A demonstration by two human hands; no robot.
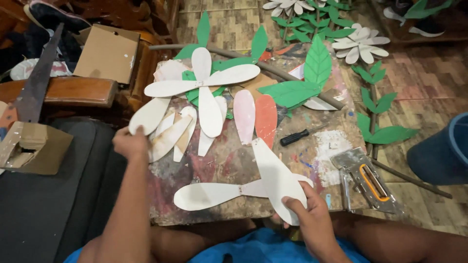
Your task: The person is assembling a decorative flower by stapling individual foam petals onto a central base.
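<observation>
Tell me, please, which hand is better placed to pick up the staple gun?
The right hand, probably: it lies beside the staple gun at the board's right edge, though it holds the joined petals. The left hand is across the board, on loose petals.

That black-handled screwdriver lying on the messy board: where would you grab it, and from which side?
Take the screwdriver by its thick black handle, coming from above. It lies flat with bare board around the handle; the thin shaft points up-right toward the green paper leaves, so it offers less to hold.

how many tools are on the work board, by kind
screwdriver, black handle: 1
staple gun, metal with orange trigger: 1
total: 2
Both lie right of the white petal in the right hand; the left hand is at loose petals.
</observation>
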